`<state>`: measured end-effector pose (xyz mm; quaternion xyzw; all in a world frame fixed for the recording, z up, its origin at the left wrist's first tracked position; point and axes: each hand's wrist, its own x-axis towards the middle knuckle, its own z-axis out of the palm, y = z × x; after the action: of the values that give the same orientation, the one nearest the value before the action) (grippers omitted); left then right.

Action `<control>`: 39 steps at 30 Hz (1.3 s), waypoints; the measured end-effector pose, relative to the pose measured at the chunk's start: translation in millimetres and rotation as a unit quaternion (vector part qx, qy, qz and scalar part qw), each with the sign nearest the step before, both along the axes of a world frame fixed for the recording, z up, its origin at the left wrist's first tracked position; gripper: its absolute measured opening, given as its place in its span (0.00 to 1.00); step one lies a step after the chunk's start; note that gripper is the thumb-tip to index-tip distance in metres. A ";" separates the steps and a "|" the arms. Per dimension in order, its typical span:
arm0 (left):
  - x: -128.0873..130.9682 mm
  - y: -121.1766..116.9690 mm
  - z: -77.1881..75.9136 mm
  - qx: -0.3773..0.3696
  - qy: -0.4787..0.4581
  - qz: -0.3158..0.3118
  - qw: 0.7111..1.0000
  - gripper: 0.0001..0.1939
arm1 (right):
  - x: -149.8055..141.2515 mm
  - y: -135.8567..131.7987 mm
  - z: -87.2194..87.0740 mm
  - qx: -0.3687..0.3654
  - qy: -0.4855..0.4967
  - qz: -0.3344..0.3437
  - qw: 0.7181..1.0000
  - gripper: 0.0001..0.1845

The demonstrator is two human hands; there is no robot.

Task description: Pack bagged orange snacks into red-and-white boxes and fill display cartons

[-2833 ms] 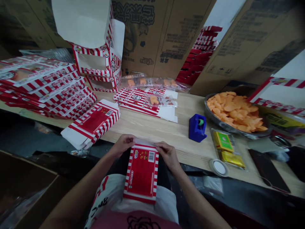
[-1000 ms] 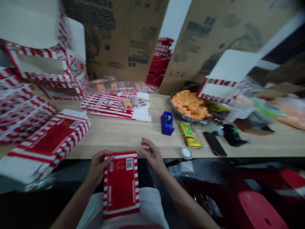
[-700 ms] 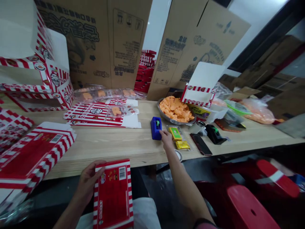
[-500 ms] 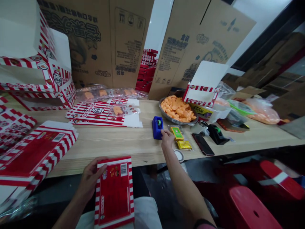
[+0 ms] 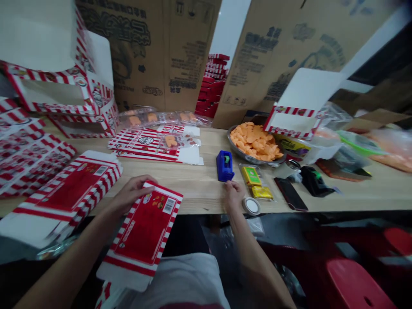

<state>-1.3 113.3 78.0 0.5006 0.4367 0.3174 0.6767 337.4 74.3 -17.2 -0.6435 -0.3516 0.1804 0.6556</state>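
Note:
My left hand point(image 5: 135, 192) is closed on the upper left edge of a flat red-and-white striped carton point(image 5: 143, 227). The carton tilts over my lap, its red panel and barcode facing up and a white flap at its lower end. My right hand point(image 5: 234, 194) is pinched at the front of a blue tape dispenser point(image 5: 225, 166), just below its cutting end. Whatever lies between those fingertips is too small to make out. A green-cored roll sits in the dispenser. To the right of this hand lie yellow packets point(image 5: 252, 176) in clear wrap and a white-topped round roll point(image 5: 251, 206).
Stacked striped cartons point(image 5: 69, 184) and assembled boxes point(image 5: 54, 92) stand at left. Flat cartons point(image 5: 148, 146) with bagged orange pieces lie behind. A metal bowl of orange chips point(image 5: 255, 141), a phone point(image 5: 290, 194) and a black tape dispenser point(image 5: 313, 180) are at right. Red stools point(image 5: 357, 283) stand below.
My left hand has raised the carton and tilted it, bringing its lower flap into sight. The right hand has drawn slightly toward me from the dispenser's side to its front. The view has shifted.

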 end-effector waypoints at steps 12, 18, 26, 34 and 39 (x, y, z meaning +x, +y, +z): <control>16.7 0.5 -9.0 -0.023 -0.037 -0.171 0.984 0.14 | -119.6 8.6 96.0 -0.098 -0.425 0.558 0.706 0.08; 8.8 -4.9 -9.0 -0.006 -0.054 -0.178 0.983 0.15 | -119.7 13.4 87.4 -0.201 -0.272 0.568 0.750 0.13; -8.8 -10.3 18.0 0.100 -0.050 -0.169 0.979 0.12 | -146.5 12.5 50.4 -0.226 0.319 0.729 0.562 0.32; -41.9 -37.8 -45.0 0.012 -0.095 0.421 0.902 0.27 | -123.6 180.7 51.8 -0.123 -0.224 0.411 0.875 0.15; -54.3 -75.0 -96.6 0.259 0.259 0.391 0.844 0.31 | -108.1 279.2 53.2 -0.141 -0.351 0.354 0.855 0.08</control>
<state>-55.6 38.3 -18.6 0.5093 0.6576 0.5161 0.2046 229.3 353.5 36.0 -0.5819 -0.7330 0.2105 0.2825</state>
